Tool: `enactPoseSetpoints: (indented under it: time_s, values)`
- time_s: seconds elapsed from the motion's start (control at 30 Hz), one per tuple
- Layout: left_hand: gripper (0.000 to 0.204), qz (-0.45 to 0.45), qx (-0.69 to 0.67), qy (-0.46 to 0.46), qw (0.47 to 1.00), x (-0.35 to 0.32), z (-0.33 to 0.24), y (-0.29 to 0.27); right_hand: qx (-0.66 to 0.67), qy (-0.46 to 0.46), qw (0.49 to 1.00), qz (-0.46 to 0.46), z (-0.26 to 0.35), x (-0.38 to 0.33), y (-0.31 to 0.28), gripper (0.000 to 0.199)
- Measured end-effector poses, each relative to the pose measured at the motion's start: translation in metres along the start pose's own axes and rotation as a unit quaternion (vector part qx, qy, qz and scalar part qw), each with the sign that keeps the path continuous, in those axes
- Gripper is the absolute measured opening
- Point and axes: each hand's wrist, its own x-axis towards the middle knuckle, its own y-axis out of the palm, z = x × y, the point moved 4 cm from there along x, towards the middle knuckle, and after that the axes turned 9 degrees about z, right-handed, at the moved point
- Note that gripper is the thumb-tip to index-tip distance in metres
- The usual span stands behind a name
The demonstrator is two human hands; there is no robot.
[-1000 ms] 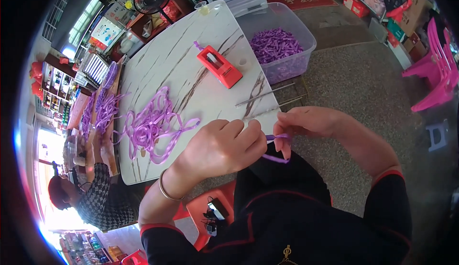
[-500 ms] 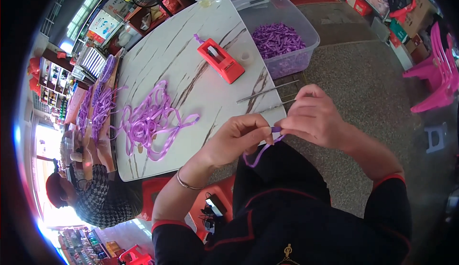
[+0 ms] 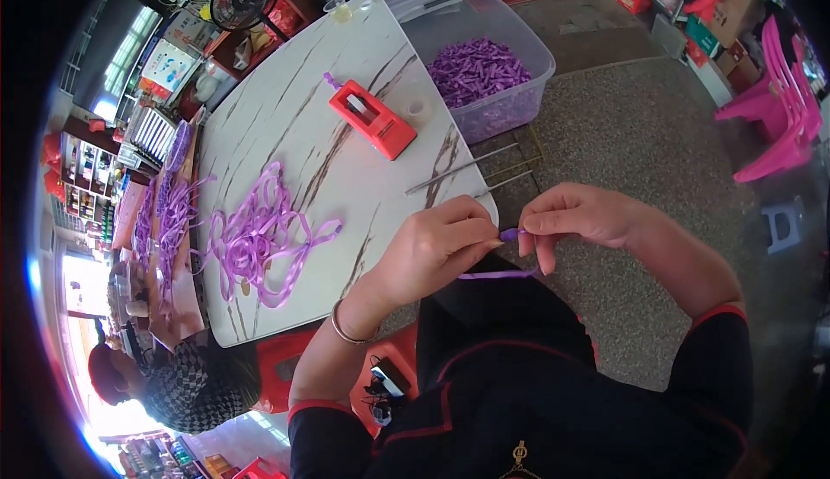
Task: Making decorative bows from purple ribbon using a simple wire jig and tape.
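At the table's near corner, my left hand [image 3: 445, 245] pinches a small rolled or folded piece of purple ribbon [image 3: 510, 234] between thumb and fingertips. My right hand [image 3: 579, 216] is close on its right side, with thumb and forefinger closed on the ribbon's other end. A loose purple length [image 3: 497, 275] hangs under both hands, running across to my right fingers. On the marbled white table [image 3: 346, 73], a tangled heap of purple ribbon [image 3: 268, 241] lies to the left. Farther back stands a red tape dispenser [image 3: 373, 120] with a purple end sticking out.
A clear plastic tub [image 3: 540, 68] of small purple pieces stands beyond the table's right edge. Thin metal rods [image 3: 458, 169] jut past that edge. A person [image 3: 186, 384] sits at the left by a wooden bench with more ribbon. Pink chairs [image 3: 778, 107] stand far right.
My right hand has turned and its fingers have spread a little, drawing the loose ribbon to the right. The left hand keeps its pinch. The whole view has shifted slightly.
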Motion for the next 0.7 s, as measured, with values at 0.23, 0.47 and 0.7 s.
enactPoseSetpoints:
  time_s: [0.23, 0.47, 0.7]
  values:
    - [0.003, -0.048, -0.149, -0.116, 0.981, 0.004, 0.016, 0.003, -0.321, -0.088, 0.931, -0.15, 0.02, -0.005, 0.002, 0.006]
    - [0.007, -0.048, -0.297, -0.122, 0.946, 0.014, 0.023, 0.012, -0.539, -0.182, 0.796, -0.209, 0.028, -0.017, 0.001, 0.001]
    - [0.018, 0.007, -0.648, -0.191, 0.737, 0.031, 0.037, 0.052, -0.707, -0.231, 0.604, -0.285, 0.027, -0.038, -0.002, 0.006]
